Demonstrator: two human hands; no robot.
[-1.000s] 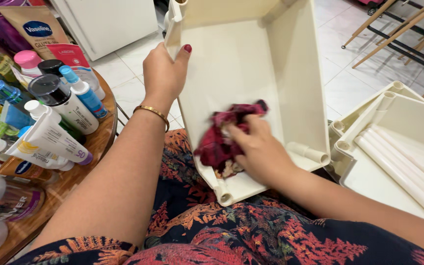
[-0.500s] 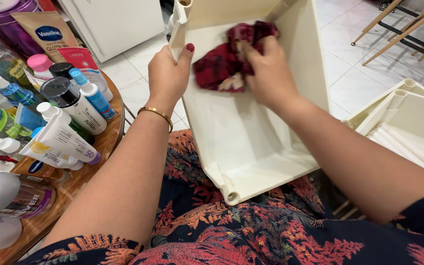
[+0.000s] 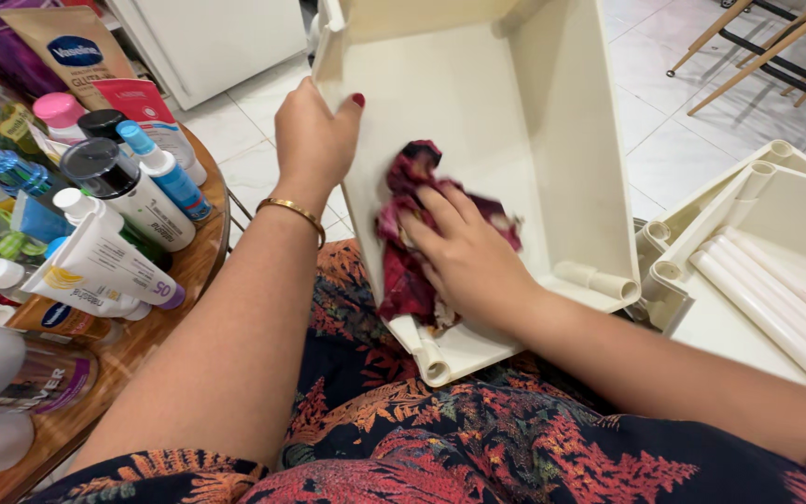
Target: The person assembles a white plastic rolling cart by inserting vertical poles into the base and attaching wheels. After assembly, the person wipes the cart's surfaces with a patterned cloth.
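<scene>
Pressing a crumpled dark red cloth (image 3: 409,245) against the inner floor of a cream plastic tray (image 3: 515,121), the right hand (image 3: 466,259) lay flat over it at the centre of the frame, fingers spread and slightly curled, pinning the cloth rather than gripping it tight; the cloth's lower end hung toward the tray's near corner. The tray stood tilted on the person's lap, open side toward the camera, filling the upper middle of the frame. The left hand (image 3: 314,140) was closed on the tray's left rim, thumb with a red-painted nail inside the wall, fingers wrapped behind and out of sight; a gold bangle (image 3: 289,214) sat on that wrist. Below lay a dark floral-print garment (image 3: 478,439). At the left edge of the frame, a round wooden table (image 3: 188,271) carried crowded bottles and tubes (image 3: 114,233) of toiletries. At the right edge, more cream plastic trays (image 3: 757,271) with tube-shaped corner posts rested on the white tiled floor (image 3: 664,140).
</scene>
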